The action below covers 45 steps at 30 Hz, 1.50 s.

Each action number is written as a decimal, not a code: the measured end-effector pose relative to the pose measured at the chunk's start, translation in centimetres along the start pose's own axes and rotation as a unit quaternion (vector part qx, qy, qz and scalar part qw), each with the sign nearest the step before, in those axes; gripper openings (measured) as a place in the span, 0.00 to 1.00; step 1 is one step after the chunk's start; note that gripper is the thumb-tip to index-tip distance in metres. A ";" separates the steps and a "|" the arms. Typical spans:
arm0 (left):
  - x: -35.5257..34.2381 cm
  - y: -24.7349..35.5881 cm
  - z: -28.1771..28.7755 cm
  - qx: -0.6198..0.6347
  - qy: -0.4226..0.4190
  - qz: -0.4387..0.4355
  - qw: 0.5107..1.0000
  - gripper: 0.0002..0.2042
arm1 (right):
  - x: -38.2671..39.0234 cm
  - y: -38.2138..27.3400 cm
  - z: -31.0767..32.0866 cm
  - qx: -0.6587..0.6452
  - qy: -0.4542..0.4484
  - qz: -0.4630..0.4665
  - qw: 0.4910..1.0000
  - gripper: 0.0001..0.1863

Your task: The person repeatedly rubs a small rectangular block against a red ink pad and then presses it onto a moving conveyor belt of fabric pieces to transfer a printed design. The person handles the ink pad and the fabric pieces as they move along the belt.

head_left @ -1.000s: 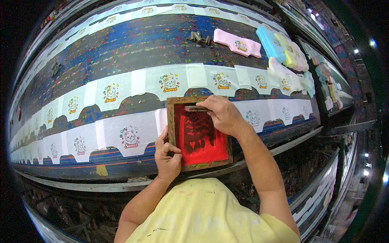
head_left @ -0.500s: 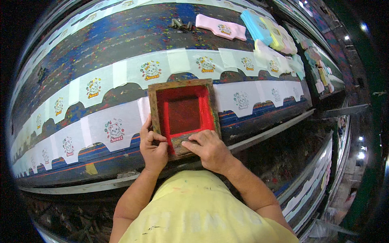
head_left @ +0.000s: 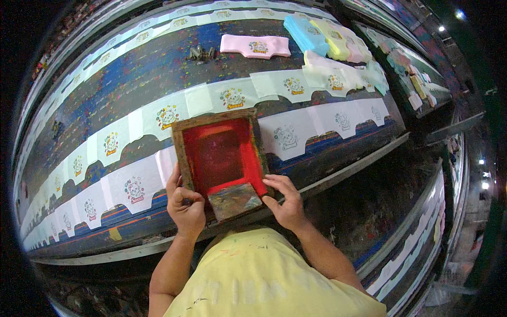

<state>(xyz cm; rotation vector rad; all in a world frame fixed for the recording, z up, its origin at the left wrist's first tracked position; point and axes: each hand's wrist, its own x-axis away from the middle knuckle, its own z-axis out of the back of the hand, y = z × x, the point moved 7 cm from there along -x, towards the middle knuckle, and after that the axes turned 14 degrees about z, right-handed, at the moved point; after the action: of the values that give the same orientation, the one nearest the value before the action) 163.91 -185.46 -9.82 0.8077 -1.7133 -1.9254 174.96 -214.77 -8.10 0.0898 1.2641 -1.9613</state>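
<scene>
Surface long, dark, paint-specked, blue in patches; grey rail along near edge. Greyish floor far right. Small white lamps right; outer margins dark.

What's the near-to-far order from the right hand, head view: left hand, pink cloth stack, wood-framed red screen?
1. Wood-framed red screen: at the right hand.
2. Left hand: across, by the screen's left edge.
3. Pink cloth stack: well beyond the screen.

Left grip curled, right grip bent-fingered; forearms angled inward.
</scene>
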 end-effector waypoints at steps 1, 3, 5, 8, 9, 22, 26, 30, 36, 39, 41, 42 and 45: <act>0.0 0.4 -1.7 -0.015 -0.005 -0.019 1.000 0.10 | 0.5 1.3 1.4 -0.031 0.016 -0.010 0.999 0.25; 0.1 0.5 -5.7 0.002 -0.010 -0.024 1.000 0.10 | 1.2 3.6 4.4 -0.063 0.037 -0.013 0.997 0.25; 0.2 0.1 -10.1 0.014 -0.009 -0.019 1.000 0.09 | 1.6 5.7 7.6 -0.045 0.033 0.000 0.998 0.25; 0.7 -1.0 -15.6 -0.015 -0.010 0.008 1.000 0.09 | 2.0 8.7 12.3 -0.036 0.038 0.001 0.999 0.25; 0.8 -1.4 -17.2 -0.009 -0.009 0.017 1.000 0.09 | 2.2 9.6 13.6 -0.032 0.038 0.002 0.999 0.25; 1.4 -3.4 -20.7 0.015 0.008 0.110 0.994 0.11 | 2.2 11.8 18.0 -0.014 -0.004 0.042 0.999 0.21; 1.8 -3.9 -20.7 0.025 0.008 0.146 0.989 0.11 | 1.6 10.4 17.7 0.040 -0.019 0.102 0.994 0.20; 1.9 -3.7 -21.0 0.031 0.012 0.146 0.989 0.10 | 0.5 8.9 16.4 0.049 -0.103 0.172 0.979 0.24; 1.8 -3.5 -21.1 0.028 -0.002 0.136 0.990 0.09 | -1.1 7.7 14.4 0.097 -0.156 0.223 0.957 0.21; 1.8 -3.8 -21.0 0.029 0.004 0.139 0.990 0.09 | -1.8 7.4 14.3 0.110 -0.162 0.226 0.954 0.18; 1.9 -3.8 -21.1 0.020 0.010 0.139 0.990 0.10 | -2.2 7.3 14.3 0.103 -0.161 0.227 0.955 0.18; 1.9 -3.8 -21.1 0.014 0.011 0.135 0.991 0.10 | -2.5 7.2 14.3 0.097 -0.158 0.228 0.956 0.19; 2.0 -3.7 -21.3 0.001 0.013 0.144 0.990 0.10 | -3.3 7.1 14.2 0.094 -0.158 0.236 0.954 0.21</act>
<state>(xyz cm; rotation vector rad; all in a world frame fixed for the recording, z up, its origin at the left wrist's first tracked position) 177.05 -201.86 -15.15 0.5480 -1.7119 -1.7111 186.55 -225.62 -4.84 0.1511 0.7606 -1.5950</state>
